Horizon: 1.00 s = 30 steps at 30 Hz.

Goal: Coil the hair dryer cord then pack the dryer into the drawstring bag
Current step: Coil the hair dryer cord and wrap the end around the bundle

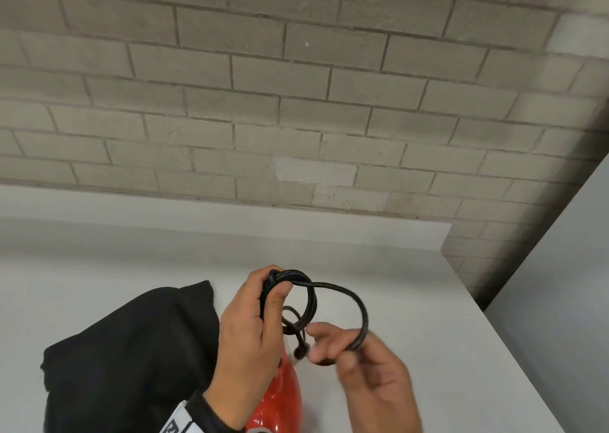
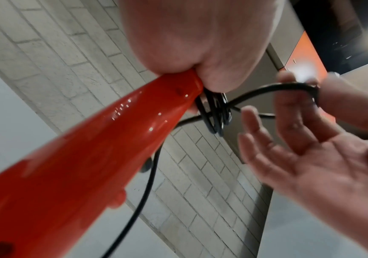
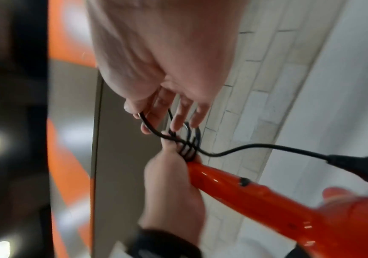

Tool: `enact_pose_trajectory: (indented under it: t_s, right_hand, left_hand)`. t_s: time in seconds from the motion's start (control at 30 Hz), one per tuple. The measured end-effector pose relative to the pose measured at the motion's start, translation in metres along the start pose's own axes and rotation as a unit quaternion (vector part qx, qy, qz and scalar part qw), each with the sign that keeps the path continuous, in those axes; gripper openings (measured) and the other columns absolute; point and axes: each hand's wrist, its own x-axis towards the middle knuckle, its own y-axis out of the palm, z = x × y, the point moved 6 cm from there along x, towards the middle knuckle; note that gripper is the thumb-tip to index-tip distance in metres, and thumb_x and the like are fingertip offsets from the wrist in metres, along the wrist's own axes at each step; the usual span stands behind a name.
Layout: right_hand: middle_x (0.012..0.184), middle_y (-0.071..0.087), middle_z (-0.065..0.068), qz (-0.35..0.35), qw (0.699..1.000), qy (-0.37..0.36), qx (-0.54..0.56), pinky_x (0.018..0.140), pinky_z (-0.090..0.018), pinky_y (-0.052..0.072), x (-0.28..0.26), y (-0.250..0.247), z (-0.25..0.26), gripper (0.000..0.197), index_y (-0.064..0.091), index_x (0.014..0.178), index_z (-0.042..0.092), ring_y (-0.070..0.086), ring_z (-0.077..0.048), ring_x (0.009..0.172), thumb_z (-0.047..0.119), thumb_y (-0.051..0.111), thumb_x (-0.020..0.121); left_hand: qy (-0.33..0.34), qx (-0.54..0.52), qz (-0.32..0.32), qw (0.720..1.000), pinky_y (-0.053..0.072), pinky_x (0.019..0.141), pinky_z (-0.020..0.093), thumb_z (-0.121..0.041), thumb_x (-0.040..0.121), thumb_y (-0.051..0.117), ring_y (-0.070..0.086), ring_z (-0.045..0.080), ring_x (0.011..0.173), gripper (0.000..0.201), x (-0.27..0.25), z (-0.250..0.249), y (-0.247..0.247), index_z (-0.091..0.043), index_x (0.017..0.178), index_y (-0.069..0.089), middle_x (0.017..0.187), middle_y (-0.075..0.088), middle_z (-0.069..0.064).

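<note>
A glossy red hair dryer (image 1: 283, 399) hangs handle-up above the white table, mostly hidden behind my left hand (image 1: 257, 320). That hand grips the handle's end together with several black cord coils (image 1: 296, 281). A loose loop of the cord (image 1: 356, 304) arcs right to my right hand (image 1: 349, 347), which pinches it between thumb and forefinger, the other fingers spread. The black plug (image 3: 359, 167) dangles free on the cord's tail beside the dryer (image 3: 267, 200). In the left wrist view the coils (image 2: 216, 113) sit at the handle (image 2: 112, 139) tip. The black drawstring bag (image 1: 131, 353) lies on the table to the left.
The white table (image 1: 428, 300) ends at its right edge near a grey cabinet side (image 1: 560, 284). A pale brick wall (image 1: 296, 86) rises behind the table.
</note>
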Motion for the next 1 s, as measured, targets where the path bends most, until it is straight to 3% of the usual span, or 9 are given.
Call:
enact_pose_trajectory:
  t_s: [0.07, 0.13, 0.2, 0.3, 0.47, 0.57, 0.67, 0.83, 1.0]
  right_hand:
    - [0.074, 0.069, -0.012, 0.037, 0.973, 0.06, 0.217, 0.084, -0.044, 0.054, 0.004, -0.005, 0.01, 0.028, 0.065, 0.094, 0.004, 0.07, -0.039, 0.083, 0.032, 0.061, 0.093]
    - [0.064, 0.06, -0.01, 0.026, 0.939, 0.147, 0.311, 0.057, -0.044, 0.057, 0.008, -0.018, 0.02, 0.032, 0.065, 0.096, -0.001, 0.064, -0.029, 0.047, 0.027, 0.073, 0.085]
    - [0.052, 0.048, -0.006, -0.04, 0.945, 0.247, 0.208, 0.034, -0.02, 0.038, 0.005, -0.039, 0.023, 0.055, 0.069, 0.086, -0.001, 0.037, -0.011, 0.023, 0.038, 0.092, 0.055]
    - [0.061, 0.052, -0.013, -0.053, 0.956, 0.29, -0.004, 0.036, -0.017, 0.03, 0.006, -0.065, 0.03, 0.028, 0.071, 0.084, -0.002, 0.03, -0.012, 0.026, 0.026, 0.075, 0.077]
    - [0.097, 0.062, -0.006, -0.152, 0.881, 0.08, -0.442, 0.059, -0.015, 0.048, 0.004, -0.086, 0.029, 0.029, 0.064, 0.089, 0.03, 0.06, -0.012, 0.068, 0.003, 0.071, 0.083]
    - [0.091, 0.057, 0.002, -0.142, 0.815, -0.126, -0.547, 0.068, -0.014, 0.04, -0.004, -0.037, 0.039, 0.021, 0.065, 0.086, 0.028, 0.054, -0.013, 0.083, 0.009, 0.057, 0.081]
    - [0.076, 0.057, 0.016, -0.106, 0.848, -0.148, -0.497, 0.062, -0.006, 0.039, -0.008, 0.006, 0.03, 0.006, 0.066, 0.075, 0.027, 0.051, 0.005, 0.069, 0.026, 0.06, 0.075]
    - [0.076, 0.06, 0.031, -0.007, 0.904, 0.025, -0.427, 0.062, -0.002, 0.041, -0.008, 0.028, -0.011, 0.014, 0.057, 0.074, 0.058, 0.056, 0.007, 0.071, 0.051, 0.067, 0.069]
    - [0.064, 0.072, -0.001, 0.007, 0.958, 0.08, -0.275, 0.063, -0.023, 0.051, -0.002, 0.017, -0.01, 0.009, 0.071, 0.072, 0.033, 0.063, -0.01, 0.057, 0.025, 0.071, 0.076]
  left_hand:
    - [-0.013, -0.001, -0.003, 1.0, 0.039, 0.058, 0.005, -0.035, 0.098, 0.048, 0.058, 0.0, 0.062, 0.013, 0.002, 0.004, -0.003, -0.046, 0.095, 0.055, 0.078, 0.062, -0.023]
    - [-0.02, -0.002, 0.002, 1.0, 0.039, 0.054, 0.004, -0.032, 0.093, 0.047, 0.056, 0.001, 0.057, 0.014, 0.003, 0.006, -0.004, -0.043, 0.095, 0.056, 0.075, 0.061, -0.023]
    - [-0.02, 0.004, 0.005, 1.0, 0.041, 0.057, 0.005, -0.036, 0.093, 0.046, 0.057, 0.001, 0.063, 0.013, 0.003, 0.007, -0.004, -0.044, 0.096, 0.055, 0.078, 0.062, -0.022]
    - [-0.013, 0.016, 0.001, 1.0, 0.047, 0.064, 0.012, -0.044, 0.097, 0.043, 0.061, 0.004, 0.073, 0.014, 0.003, 0.009, -0.005, -0.05, 0.099, 0.054, 0.086, 0.063, -0.019]
    - [-0.02, -0.007, 0.013, 1.0, 0.057, 0.068, 0.032, -0.048, 0.091, 0.046, 0.065, 0.013, 0.078, 0.016, -0.002, 0.007, 0.003, -0.041, 0.099, 0.058, 0.093, 0.062, -0.015]
    - [-0.006, 0.021, 0.017, 1.0, 0.051, 0.066, 0.019, -0.032, 0.096, 0.053, 0.063, 0.01, 0.079, 0.009, -0.002, 0.004, 0.007, -0.04, 0.095, 0.057, 0.095, 0.062, -0.016]
    - [-0.015, 0.015, 0.018, 1.0, 0.05, 0.063, 0.015, -0.044, 0.095, 0.049, 0.066, 0.011, 0.074, 0.009, 0.0, 0.004, 0.007, -0.041, 0.097, 0.057, 0.095, 0.062, -0.016]
    - [-0.037, 0.0, 0.012, 0.999, 0.055, 0.065, 0.026, -0.054, 0.09, 0.048, 0.066, 0.012, 0.076, 0.016, -0.001, 0.007, 0.005, -0.044, 0.098, 0.057, 0.095, 0.063, -0.018]
    - [-0.03, -0.002, 0.015, 0.999, 0.054, 0.066, 0.018, -0.046, 0.094, 0.048, 0.067, 0.011, 0.077, 0.014, 0.001, 0.005, 0.0, -0.038, 0.098, 0.059, 0.096, 0.062, -0.017]
